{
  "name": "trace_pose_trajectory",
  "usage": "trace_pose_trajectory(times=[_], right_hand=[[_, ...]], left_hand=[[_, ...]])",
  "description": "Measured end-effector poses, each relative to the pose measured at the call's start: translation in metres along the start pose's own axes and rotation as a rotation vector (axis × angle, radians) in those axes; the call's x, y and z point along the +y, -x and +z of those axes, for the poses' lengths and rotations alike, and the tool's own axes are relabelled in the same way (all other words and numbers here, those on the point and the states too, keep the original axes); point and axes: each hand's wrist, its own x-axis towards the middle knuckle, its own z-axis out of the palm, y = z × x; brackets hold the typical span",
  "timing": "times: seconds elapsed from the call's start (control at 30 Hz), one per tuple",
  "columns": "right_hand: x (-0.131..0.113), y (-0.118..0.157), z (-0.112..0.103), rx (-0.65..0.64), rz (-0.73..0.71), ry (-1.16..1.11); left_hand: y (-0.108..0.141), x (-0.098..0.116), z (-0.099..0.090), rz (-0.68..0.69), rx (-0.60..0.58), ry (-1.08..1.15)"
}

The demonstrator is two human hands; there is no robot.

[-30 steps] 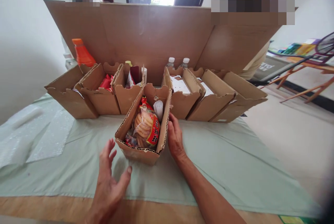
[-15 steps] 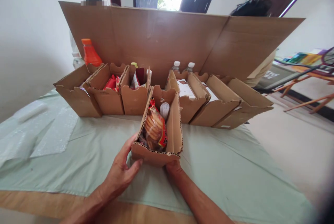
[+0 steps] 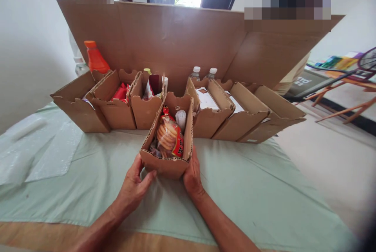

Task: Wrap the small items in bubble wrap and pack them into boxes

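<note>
1. Left hand (image 3: 133, 179): bent round the front left corner of an open-topped brown cardboard box (image 3: 164, 169), thumb on the front wall, fingers at the left wall.
2. Right hand (image 3: 194, 173): pressed to the right wall near the front corner; fingertips hidden, couldn't tell how far they closed.
3. Box position: between both hands, over a pale green cloth (image 3: 249, 189), forward of the gap in a row of similar boxes, three left (image 3: 147, 111) and three right (image 3: 210, 125). Couldn't tell if its base touched the cloth.
4. Contents: clear-and-red plastic bag of round, golden-brown biscuits (image 3: 166, 134), white rolled bundle (image 3: 180, 119) near the back wall.
5. Behind the row: tall brown cardboard panel (image 3: 176, 36); orange bottle (image 3: 96, 60) at left.
6. Crumpled clear bubble wrap (image 3: 44, 154) lay on the cloth, well left of the hands.
</note>
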Motion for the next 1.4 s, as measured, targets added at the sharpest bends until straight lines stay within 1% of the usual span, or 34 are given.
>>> trace_pose_trajectory(times=[0.1, 0.23, 0.37, 0.43, 0.5, 0.6, 0.7, 0.83, 0.93, 1.0, 1.13, 1.2, 1.23, 1.3, 1.4], right_hand=[[0.001, -0.004, -0.002, 0.052, 0.015, -0.090], [0.002, -0.010, -0.008, 0.106, 0.050, -0.156], [0.003, -0.014, -0.015, 0.134, 0.080, -0.110], [0.004, -0.015, -0.017, 0.144, 0.093, -0.060], [0.006, -0.015, -0.018, 0.144, 0.124, -0.029], [0.012, -0.016, -0.017, 0.133, 0.174, -0.018], [0.019, -0.017, -0.013, 0.124, 0.191, -0.024], [0.026, -0.016, -0.008, 0.110, 0.200, -0.015], [0.027, -0.015, -0.008, 0.095, 0.211, -0.002], [0.026, -0.015, -0.010, 0.083, 0.215, 0.005], [0.023, -0.018, -0.014, 0.051, 0.210, 0.009], [0.022, -0.019, -0.016, 0.031, 0.209, 0.012], [0.020, -0.020, -0.017, 0.018, 0.212, 0.014], [0.018, -0.020, -0.020, -0.009, 0.224, 0.020], [0.014, -0.017, -0.021, -0.050, 0.248, 0.040]], left_hand=[[-0.014, 0.003, 0.012, 0.001, 0.089, -0.061], [-0.052, 0.002, 0.031, 0.054, 0.168, -0.207], [-0.096, -0.007, 0.047, 0.067, 0.228, -0.276], [-0.110, -0.013, 0.051, 0.072, 0.257, -0.293], [-0.113, -0.019, 0.053, 0.074, 0.289, -0.306], [-0.105, -0.026, 0.053, 0.072, 0.335, -0.330], [-0.101, -0.029, 0.054, 0.087, 0.323, -0.341], [-0.119, -0.031, 0.059, 0.101, 0.304, -0.335], [-0.134, -0.035, 0.062, 0.078, 0.317, -0.320], [-0.139, -0.039, 0.063, 0.057, 0.319, -0.302], [-0.138, -0.044, 0.066, 0.023, 0.263, -0.243], [-0.132, -0.042, 0.063, 0.016, 0.217, -0.229], [-0.126, -0.039, 0.058, 0.016, 0.193, -0.232], [-0.108, -0.033, 0.044, 0.026, 0.134, -0.255], [-0.065, -0.020, 0.013, 0.073, 0.003, -0.303]])
